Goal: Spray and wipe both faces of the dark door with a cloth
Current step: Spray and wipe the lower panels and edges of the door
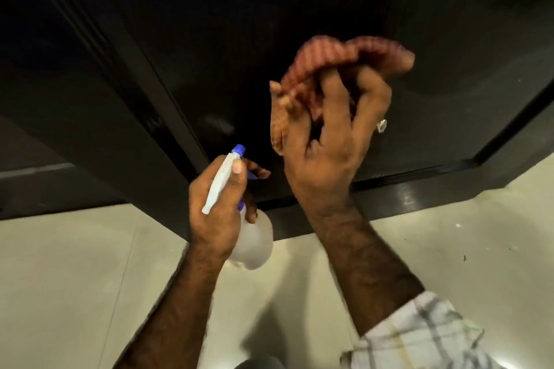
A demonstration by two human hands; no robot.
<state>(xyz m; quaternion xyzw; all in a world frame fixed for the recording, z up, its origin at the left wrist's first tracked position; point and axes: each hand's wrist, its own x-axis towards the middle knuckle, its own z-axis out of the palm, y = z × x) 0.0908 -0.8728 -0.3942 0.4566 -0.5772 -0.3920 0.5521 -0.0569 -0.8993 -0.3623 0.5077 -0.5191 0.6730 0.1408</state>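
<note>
Tall dark wooden door directly ahead, its lower edge meeting the pale tiled floor. Right hand, fingers curled, clamped round a bunched red striped cloth; cloth sits at the door face, contact not certain through blur. Left hand wrapped round the neck of a white plastic spray bottle with blue nozzle, finger on trigger, nozzle aimed up at the panel just left of the cloth. Cloth hand is nearer the door. Likely next: spray, then wipe leftward across the wetted patch.
</note>
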